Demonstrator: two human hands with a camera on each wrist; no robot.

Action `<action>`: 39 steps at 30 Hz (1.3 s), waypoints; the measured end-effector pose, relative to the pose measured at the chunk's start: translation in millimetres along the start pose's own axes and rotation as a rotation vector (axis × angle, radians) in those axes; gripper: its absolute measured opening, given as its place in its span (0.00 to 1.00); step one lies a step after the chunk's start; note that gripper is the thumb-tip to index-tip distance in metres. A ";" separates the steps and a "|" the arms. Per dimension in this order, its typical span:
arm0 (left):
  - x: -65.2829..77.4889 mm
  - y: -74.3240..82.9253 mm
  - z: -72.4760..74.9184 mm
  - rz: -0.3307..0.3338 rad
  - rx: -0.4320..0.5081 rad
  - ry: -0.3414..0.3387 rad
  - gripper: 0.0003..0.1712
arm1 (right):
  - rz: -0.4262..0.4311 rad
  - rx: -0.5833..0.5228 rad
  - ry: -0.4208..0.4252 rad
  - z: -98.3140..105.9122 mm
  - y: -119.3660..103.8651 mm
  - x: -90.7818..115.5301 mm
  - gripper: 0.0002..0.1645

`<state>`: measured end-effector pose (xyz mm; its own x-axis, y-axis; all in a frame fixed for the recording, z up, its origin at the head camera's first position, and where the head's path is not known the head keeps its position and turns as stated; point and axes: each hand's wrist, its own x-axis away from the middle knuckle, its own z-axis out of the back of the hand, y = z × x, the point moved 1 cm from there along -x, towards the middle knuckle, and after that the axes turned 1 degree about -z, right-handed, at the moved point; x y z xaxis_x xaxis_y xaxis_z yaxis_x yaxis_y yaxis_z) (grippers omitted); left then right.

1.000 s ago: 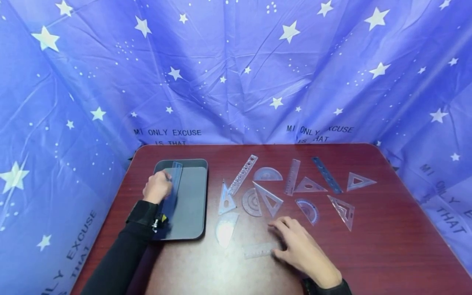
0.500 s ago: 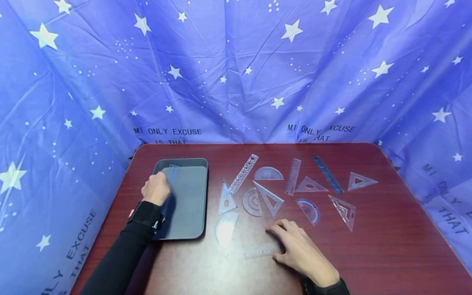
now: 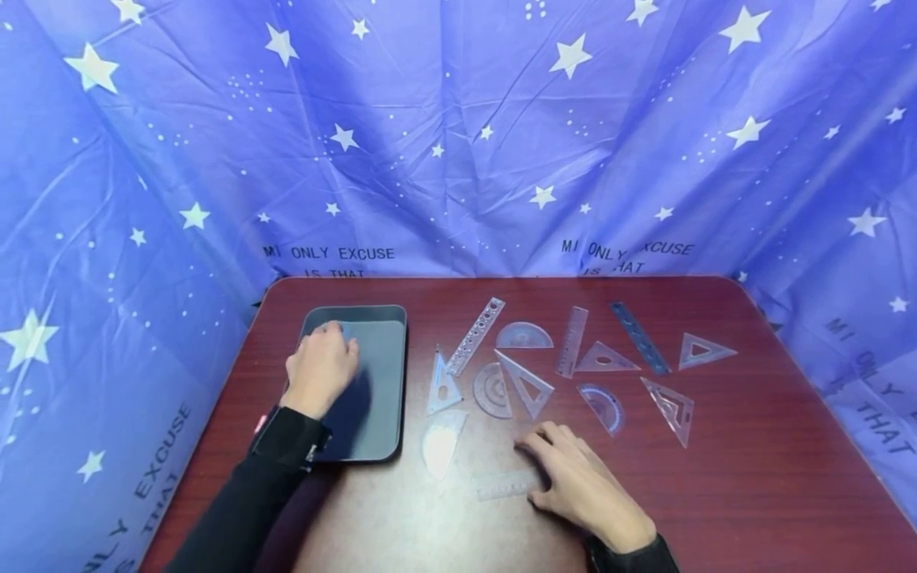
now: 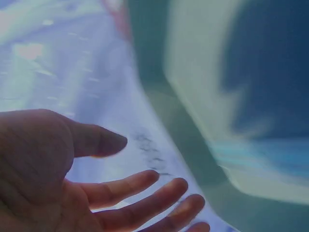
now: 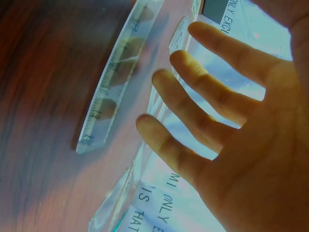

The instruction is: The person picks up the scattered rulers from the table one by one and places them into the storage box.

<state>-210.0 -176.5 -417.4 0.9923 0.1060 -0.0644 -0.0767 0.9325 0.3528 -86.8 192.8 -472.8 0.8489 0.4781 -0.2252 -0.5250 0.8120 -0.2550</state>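
My left hand is over the grey tray, fingers spread and relaxed, holding nothing. A bluish clear ruler lies in the tray in the left wrist view; in the head view the hand hides most of it. My right hand hovers low above the table with loosely bent fingers. Just by its thumb and fingers lies a clear ruler flat on the wood. The right wrist view has this ruler apart from the fingertips.
Right of the tray, clear set squares, protractors and rulers are scattered on the dark red table. A blue ruler lies far right. A star-patterned curtain surrounds the table's back and sides.
My left hand has lowered the bluish ruler into the tray and let go, its fingers now spread. The right hand has barely moved.
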 end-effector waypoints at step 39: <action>103.2 75.8 -36.8 -0.129 0.397 0.102 0.25 | -0.064 0.102 0.039 -7.6 -4.1 -2.1 0.17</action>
<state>-117.0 -82.2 -431.7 0.9750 0.0492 -0.2166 0.1108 0.7372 0.6665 -86.8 185.9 -478.4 0.8763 0.4128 -0.2482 -0.4595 0.8710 -0.1738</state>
